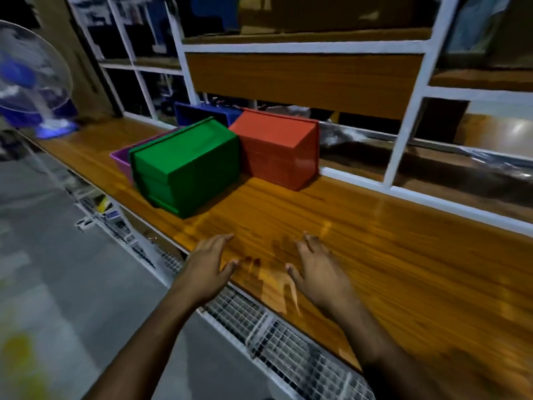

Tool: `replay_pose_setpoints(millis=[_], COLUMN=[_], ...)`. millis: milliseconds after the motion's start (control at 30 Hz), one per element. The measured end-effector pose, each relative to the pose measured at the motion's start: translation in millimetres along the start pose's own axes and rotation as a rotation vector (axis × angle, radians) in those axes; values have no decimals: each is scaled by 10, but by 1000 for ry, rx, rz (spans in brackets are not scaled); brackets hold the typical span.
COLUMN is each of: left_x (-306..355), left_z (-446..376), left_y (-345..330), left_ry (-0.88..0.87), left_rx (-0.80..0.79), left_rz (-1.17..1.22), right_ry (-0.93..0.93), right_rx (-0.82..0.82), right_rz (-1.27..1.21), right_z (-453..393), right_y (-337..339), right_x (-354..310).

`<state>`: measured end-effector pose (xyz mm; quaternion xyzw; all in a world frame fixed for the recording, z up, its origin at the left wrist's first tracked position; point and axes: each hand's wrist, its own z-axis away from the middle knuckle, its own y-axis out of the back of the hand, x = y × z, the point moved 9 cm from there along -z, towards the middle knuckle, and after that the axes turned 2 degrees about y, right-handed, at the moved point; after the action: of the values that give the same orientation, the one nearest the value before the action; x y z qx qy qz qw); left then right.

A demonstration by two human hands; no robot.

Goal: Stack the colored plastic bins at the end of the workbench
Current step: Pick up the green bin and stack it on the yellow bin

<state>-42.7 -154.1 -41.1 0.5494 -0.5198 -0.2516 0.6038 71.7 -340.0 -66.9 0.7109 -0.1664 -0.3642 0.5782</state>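
Neither grip holds anything, left hand (209, 265) and right hand (318, 268) spread over the near wooden surface (375, 255), well short of the tipped green plastic bin (187, 168) and red plastic bin (281, 148) farther left, which a hasty one-sided grab could slide or topple.

Four plastic bins close together on the wood surface (302, 226). Green bin (187, 168) in front, tipped on its side, bottom facing this way. Purple bin (122, 158) tucked behind it on the left, only a rim and a bit of wall showing. Red bin (279, 148) just beside the green one on the right, also tipped over. Blue bin (206, 112) at the back, mostly hidden.
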Motion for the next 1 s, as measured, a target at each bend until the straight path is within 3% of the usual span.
replay_pose_setpoints(millis=[133,267,400,567,667,800,900,1000], left_x=[-575,-985,-1215,-1550,-2013,-2538,-2565,-2272], left_z=[-592,-1095,-1475,-2076,-2544,-2974,-3134,-3072], left_y=[159,482,660,1221,1474,1509,1550,1386], left_ry=[40,49,-59,-201,-97,156,104,-48], left_rx=[-44,36,49,246,335,156,40,-206], left_rz=[-58,-88,-51,186,30,-70,39,460], right_ry=[36,52,32,-25,-65,-109,-134,-213], right_rx=[4,34,68,186,328,401,414,406], right_rz=[-4,21,11,51,62,92,51,-77], right_z=[-784,-1417,-1844,-2108,-2168,-2315,-2586,-2877], right_y=[-7,64,103,203,363,436,431,412], right_x=[-368,-631,-849,-1102,-1300,-1679,-1959,-2077])
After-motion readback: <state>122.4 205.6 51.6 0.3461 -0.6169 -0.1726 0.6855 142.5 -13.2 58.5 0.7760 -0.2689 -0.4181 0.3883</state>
